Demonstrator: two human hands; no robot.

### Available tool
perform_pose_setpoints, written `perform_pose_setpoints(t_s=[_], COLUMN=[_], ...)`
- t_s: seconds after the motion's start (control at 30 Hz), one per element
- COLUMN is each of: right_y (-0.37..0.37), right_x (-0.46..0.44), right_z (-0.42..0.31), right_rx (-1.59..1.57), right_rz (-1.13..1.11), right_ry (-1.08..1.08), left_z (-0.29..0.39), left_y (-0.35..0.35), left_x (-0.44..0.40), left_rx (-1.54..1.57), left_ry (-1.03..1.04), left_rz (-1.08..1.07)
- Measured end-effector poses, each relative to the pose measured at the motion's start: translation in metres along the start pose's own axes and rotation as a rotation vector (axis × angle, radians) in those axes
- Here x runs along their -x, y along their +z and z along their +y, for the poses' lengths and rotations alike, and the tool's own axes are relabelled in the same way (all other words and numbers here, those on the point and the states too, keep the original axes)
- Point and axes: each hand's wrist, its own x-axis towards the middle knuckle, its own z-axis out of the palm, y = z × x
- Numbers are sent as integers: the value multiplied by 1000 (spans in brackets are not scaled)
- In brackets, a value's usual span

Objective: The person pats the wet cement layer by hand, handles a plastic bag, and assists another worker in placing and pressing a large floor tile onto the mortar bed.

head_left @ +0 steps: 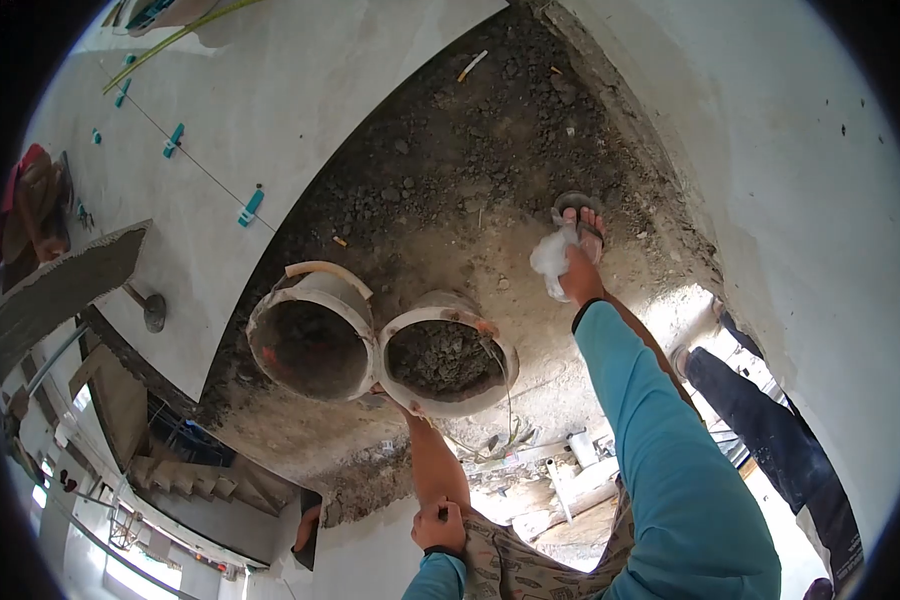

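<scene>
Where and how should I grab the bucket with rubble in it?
I'd probably take the rubble bucket by its rim, from above, at the far and near edges. It stands mouth up, and its left side sits close against the other bucket, leaving little room there.

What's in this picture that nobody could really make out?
All in the head view:
White bundle: any contents, hidden by its folds and the right hand.
Left hand: palm, hidden by its curled fingers.
Left bucket: bottom, too dim.
Left leg: foot, mostly hidden by the buckets.
Person in dark trousers: upper body, cut off by the picture's edge.
</scene>
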Motion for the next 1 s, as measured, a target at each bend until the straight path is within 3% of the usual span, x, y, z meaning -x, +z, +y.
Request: perform_pose_setpoints(t_s=[0.07, 0.13, 0.2, 0.27, 0.33, 0.43, 0.57, 0.73, 1.0], right_y=[-23, -38, -82, -110, -135, -132, -130, -127, -124], right_x=[-11, -51, -95, -144, -189, -254, -249, -206, -203], right_z=[-23, -19, -46, -57, -65, -58, -55, -60, -64], right_rx=[-201, 1, -230, -265, -24, 142, 141, 231, 187], right_rz=[263, 285, 206, 252, 349, 489, 467, 260, 244], right_ry=[-31, -6, 136, 41, -84, -100, -156, -190, -117], left_z=[4, 8, 11, 15, 26, 40, 54, 68, 73], left_y=[1, 3, 7, 13, 16, 20, 38, 49, 34], left_x=[1, 3, 8, 12, 12, 14, 16, 15, 12], left_rx=[-6, -11, 42, 44, 40, -37, -1, 16, -35], left_ry=[-26, -44, -24, -31, -28, 5, -70, -61, -62], left_rz=[-24, -50, -30, -24, -14, -42, -73, -137, -144])
